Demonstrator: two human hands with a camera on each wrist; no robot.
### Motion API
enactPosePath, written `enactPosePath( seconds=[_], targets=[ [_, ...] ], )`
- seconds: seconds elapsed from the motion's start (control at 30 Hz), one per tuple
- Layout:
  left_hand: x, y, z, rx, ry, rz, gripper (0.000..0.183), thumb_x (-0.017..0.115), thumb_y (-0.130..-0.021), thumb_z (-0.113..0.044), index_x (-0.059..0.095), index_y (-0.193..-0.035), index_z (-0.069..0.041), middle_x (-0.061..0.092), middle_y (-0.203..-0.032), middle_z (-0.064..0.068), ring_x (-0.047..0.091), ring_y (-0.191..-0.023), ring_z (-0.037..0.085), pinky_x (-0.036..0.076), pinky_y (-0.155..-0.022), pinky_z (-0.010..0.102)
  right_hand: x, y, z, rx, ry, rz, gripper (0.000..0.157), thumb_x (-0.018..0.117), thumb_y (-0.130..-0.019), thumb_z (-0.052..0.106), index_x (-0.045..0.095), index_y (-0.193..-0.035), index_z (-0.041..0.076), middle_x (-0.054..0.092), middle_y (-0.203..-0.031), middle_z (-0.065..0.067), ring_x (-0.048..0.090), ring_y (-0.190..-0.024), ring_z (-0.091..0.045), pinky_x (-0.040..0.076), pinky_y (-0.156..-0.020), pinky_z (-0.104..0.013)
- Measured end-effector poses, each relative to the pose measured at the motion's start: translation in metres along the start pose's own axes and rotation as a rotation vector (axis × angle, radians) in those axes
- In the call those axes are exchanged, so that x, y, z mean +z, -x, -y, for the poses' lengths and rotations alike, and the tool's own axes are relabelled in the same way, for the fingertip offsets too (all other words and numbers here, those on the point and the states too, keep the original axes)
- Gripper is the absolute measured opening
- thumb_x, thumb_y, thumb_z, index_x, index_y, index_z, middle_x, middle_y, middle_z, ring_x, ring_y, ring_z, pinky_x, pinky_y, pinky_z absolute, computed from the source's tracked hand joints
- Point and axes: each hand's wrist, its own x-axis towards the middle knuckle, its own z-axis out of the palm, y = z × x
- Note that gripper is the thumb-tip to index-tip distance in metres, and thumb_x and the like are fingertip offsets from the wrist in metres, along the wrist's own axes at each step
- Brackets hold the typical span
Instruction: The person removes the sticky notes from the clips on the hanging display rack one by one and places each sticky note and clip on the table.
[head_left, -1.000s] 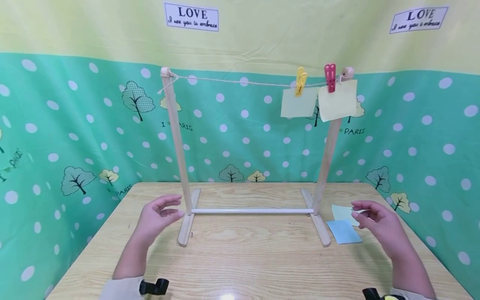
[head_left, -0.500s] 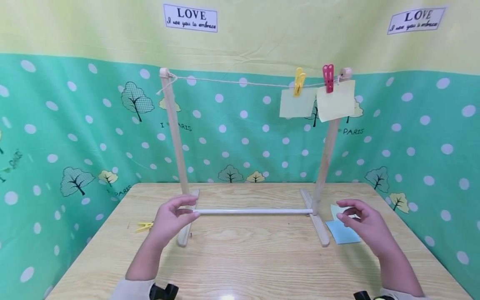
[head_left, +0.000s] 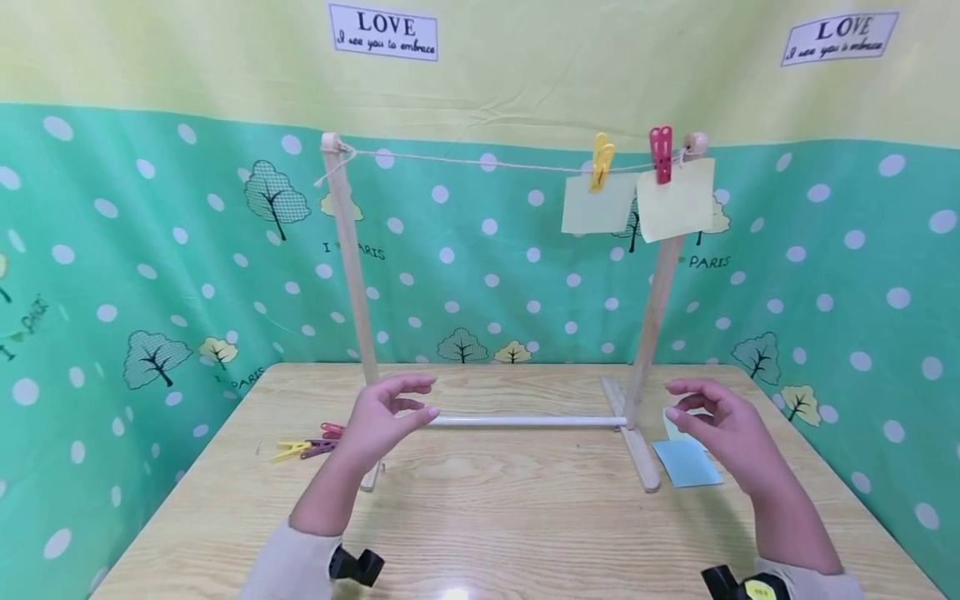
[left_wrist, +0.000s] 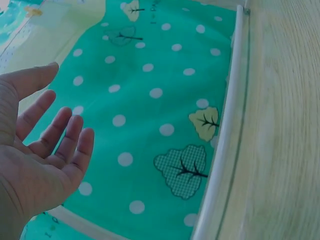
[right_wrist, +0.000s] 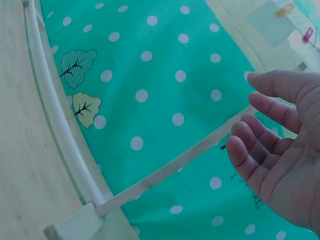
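Left side of counter [head_left: 487,525]: yellow clothespin [head_left: 291,452], purple clothespin [head_left: 318,448] and red clothespin [head_left: 332,429] lying bunched by the left forearm, partly hidden behind it; can't tell if they touch each other. Left sleeve [head_left: 288,562] pale, black wrist device [head_left: 356,567] at the cuff. Left hand [head_left: 384,417] raised, wide gap between thumb and fingers, fingers lightly bent and spread, bare palm in left wrist view, holding nothing; in head view it covers the lower left post [head_left: 348,242] and left end of the white rod [head_left: 525,422]. Left foot [head_left: 371,476] of the stand just below the hand, mostly blocked.

Middle: string [head_left: 465,162] runs post to post; white rod joins the stand low down. Polka-dot curtain [head_left: 450,283] behind, green with yellow top.

Right: pale green paper [head_left: 596,208] hangs from the string under an upright yellow peg [head_left: 601,162]; next to it a cream paper [head_left: 678,204], slightly tilted, under a pink peg [head_left: 661,154], in front of the right post [head_left: 651,317]. Right foot [head_left: 641,458] on the counter; beside it blue note [head_left: 687,464], overlapping pale note [head_left: 672,429], the latter partly behind the right hand [head_left: 723,425]. Right hand raised, narrower thumb-finger gap, fingers softly bent, empty
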Motion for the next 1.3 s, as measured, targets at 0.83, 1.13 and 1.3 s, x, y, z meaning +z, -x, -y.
enactPosePath(
  seconds=[0.83, 1.13, 1.3],
  targets=[
    [0.026, -0.036, -0.058, 0.144, -0.011, 0.089, 0.038, 0.080, -0.082, -0.012, 0.067, -0.117, -0.009, 0.064, -0.115, 0.005, 0.065, -0.097, 0.025, 0.057, -0.084, 0.036, 0.014, -0.051, 0.051, -0.090, -0.029, -0.007, 0.036, 0.066, -0.095, 0.019, 0.058, -0.126, 0.002, 0.061, -0.111, -0.006, 0.059, -0.096, -0.015, 0.052, -0.078, -0.015],
    [0.034, -0.054, -0.078, 0.177, 0.013, 0.099, 0.036, 0.080, -0.082, -0.013, 0.068, -0.116, -0.008, 0.066, -0.113, 0.004, 0.063, -0.104, 0.025, 0.056, -0.086, 0.034, 0.017, -0.072, 0.065, -0.054, -0.017, -0.062, 0.042, 0.066, -0.095, 0.026, 0.058, -0.131, 0.006, 0.062, -0.117, -0.001, 0.057, -0.101, -0.014, 0.049, -0.082, -0.012],
    [0.037, -0.066, -0.091, 0.184, 0.033, 0.092, 0.037, 0.080, -0.082, -0.013, 0.068, -0.116, -0.007, 0.067, -0.112, 0.005, 0.062, -0.106, 0.023, 0.054, -0.090, 0.035, 0.018, -0.081, 0.074, -0.040, -0.020, -0.116, 0.045, 0.067, -0.094, 0.030, 0.058, -0.132, 0.008, 0.063, -0.119, -0.001, 0.057, -0.102, -0.014, 0.050, -0.081, -0.014]
  ],
)
